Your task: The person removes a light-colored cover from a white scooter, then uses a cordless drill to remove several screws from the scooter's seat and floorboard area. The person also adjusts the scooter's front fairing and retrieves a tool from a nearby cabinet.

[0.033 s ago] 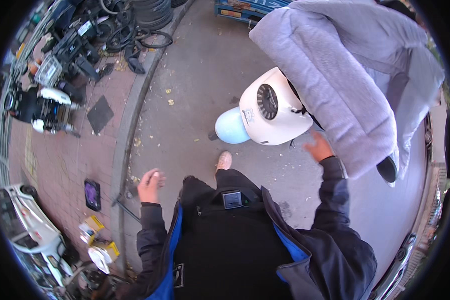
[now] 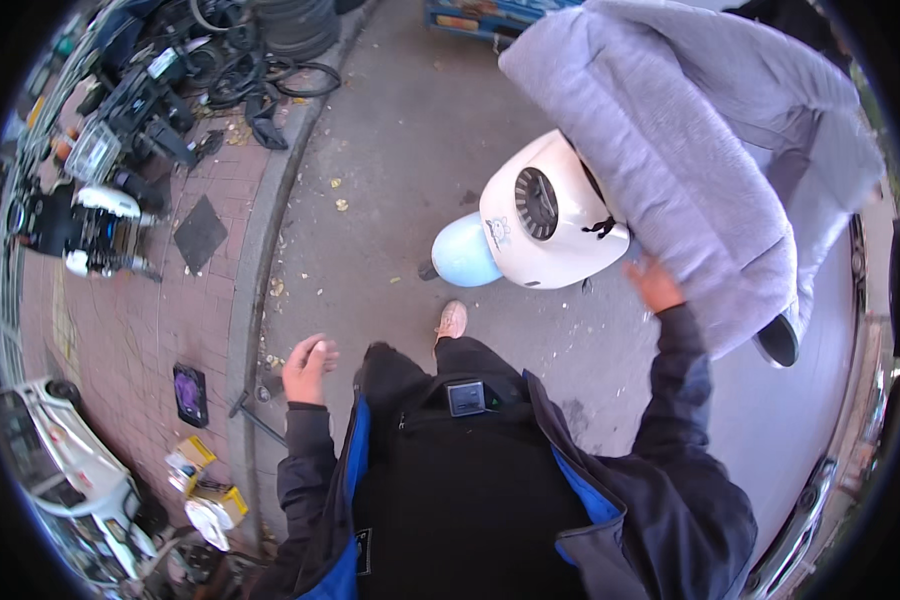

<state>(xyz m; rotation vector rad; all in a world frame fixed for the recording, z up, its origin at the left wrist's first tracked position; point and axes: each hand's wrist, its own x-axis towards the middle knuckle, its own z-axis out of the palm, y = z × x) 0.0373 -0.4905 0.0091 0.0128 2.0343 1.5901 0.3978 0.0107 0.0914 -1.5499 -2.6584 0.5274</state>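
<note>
A white scooter front (image 2: 518,255) with a round dark dial and a light blue front mudguard (image 2: 465,250) stands ahead of me. Over its right side drapes a thick grey plush scooter windshield quilt (image 2: 670,150), with a dark oval opening near its lower right end. My right hand (image 2: 655,284), slightly blurred, reaches to the quilt's near left edge with fingers apart; whether it touches the fabric I cannot tell. Away from the scooter, my left hand (image 2: 308,368) hangs over the pavement at left, fingers loosely bent and nothing seen in it.
A curb (image 2: 255,240) runs along my left. Beyond it lie tyres (image 2: 295,30), a heap of black parts, a purple-and-black package (image 2: 189,394) and yellow boxes (image 2: 225,503). A white vehicle (image 2: 80,455) is at lower left, a blue cart (image 2: 470,18) at the top.
My right hand has shifted slightly right along the quilt's edge. My left hand has moved a little to the right.
</note>
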